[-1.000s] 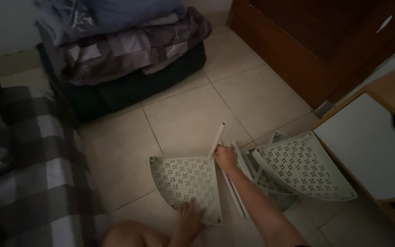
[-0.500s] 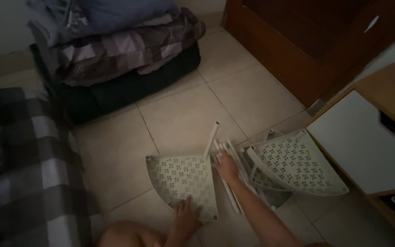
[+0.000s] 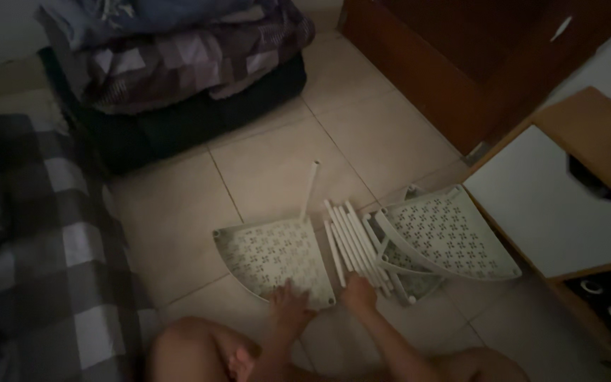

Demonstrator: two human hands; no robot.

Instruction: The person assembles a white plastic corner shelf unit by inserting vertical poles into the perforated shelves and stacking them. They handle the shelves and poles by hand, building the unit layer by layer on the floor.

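A pale green quarter-round perforated shelf panel (image 3: pixel 274 255) lies flat on the tiled floor. My left hand (image 3: pixel 289 303) rests on its near edge, fingers spread. One white tube (image 3: pixel 310 189) sticks out from the panel's far corner. Several more white tubes (image 3: pixel 351 244) lie side by side just right of the panel. My right hand (image 3: pixel 359 291) is curled over their near ends. Further right, two or three more matching panels (image 3: pixel 450 237) are stacked at a tilt.
A checked blanket (image 3: pixel 37 269) covers the left side. Folded bedding on a dark case (image 3: pixel 178 78) sits at the back. A dark wooden door (image 3: pixel 475 64) and a wooden cabinet with a white top (image 3: pixel 567 205) stand on the right. My bare knees (image 3: pixel 192 354) are at the bottom.
My right hand has drawn back from the panel's far corner to the near ends of the loose tubes. My left hand has stayed on the panel's near edge.
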